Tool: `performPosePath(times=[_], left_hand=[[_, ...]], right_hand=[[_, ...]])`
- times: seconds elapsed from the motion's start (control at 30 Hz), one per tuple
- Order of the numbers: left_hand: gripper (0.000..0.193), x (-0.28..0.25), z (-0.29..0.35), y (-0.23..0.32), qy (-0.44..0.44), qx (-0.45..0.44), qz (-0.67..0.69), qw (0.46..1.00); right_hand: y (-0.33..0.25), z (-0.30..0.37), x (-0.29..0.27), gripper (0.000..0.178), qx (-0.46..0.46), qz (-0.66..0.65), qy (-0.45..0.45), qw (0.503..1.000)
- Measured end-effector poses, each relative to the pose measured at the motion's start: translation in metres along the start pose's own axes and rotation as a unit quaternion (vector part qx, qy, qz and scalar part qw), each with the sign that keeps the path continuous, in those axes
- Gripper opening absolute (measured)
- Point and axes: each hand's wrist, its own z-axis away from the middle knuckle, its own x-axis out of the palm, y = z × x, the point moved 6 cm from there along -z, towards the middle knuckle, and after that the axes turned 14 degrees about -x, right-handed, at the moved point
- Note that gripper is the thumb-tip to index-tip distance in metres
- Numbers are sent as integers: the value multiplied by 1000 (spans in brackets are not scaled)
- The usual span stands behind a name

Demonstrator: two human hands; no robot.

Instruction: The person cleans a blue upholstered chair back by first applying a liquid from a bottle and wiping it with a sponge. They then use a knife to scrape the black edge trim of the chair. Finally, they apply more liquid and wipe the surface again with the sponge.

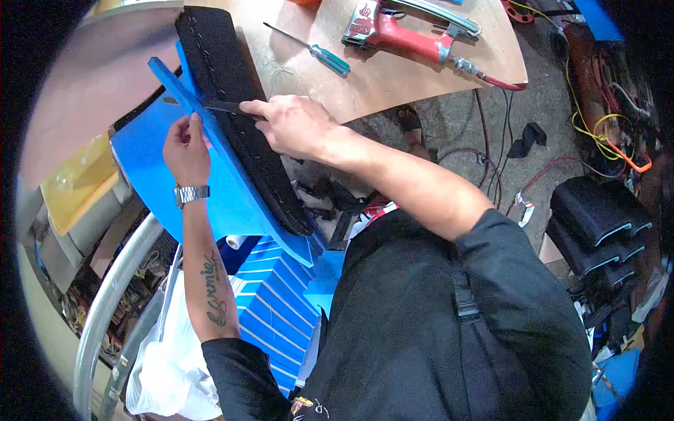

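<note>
A long black padded panel (242, 123), with a row of staples along it, slants from the table edge down toward me. Blue sheet material (151, 147) runs along its left side, with a narrow strip (167, 77) of it standing up near the far end. My left hand (188, 151) is closed, thumb and fingers pinching the blue material's edge. In my right hand (298, 125) is a knife, index finger stretched along it; its thin dark blade (223, 107) lies across the panel and reaches the blue strip. The knife's handle is hidden in my grip.
On the wooden table (309, 77) lie a green-handled screwdriver (330, 59) and a red air staple gun (407, 38) with its hose. Striped blue material (274, 302) is below the panel. Black curved pieces (597, 217) are stacked at right; cables cross the floor. A metal tube (116, 288) curves at left.
</note>
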Motion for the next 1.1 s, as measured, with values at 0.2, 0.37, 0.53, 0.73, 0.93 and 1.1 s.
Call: performPosePath(times=[0.2,0.37,0.53,0.73,0.93,1.1], left_hand=[[30,4,6,0,-28,-14,-10,999],[30,3,7,8,-33,3,16,999],[29,3,4,5,-37,5,27,999],[28,3,14,9,-45,22,28,998],[29,1,11,12,-44,55,55,996],[34,-10,10,-23,-74,-11,163,984]], right_hand=[[-19,83,-37,39,92,29,-112,989],[-19,44,-21,39,31,27,-32,999],[-16,47,0,34,15,58,-29,998],[-41,126,-24,37,90,59,-82,991],[-33,69,22,42,7,105,-3,994],[-64,171,3,41,75,84,-50,992]])
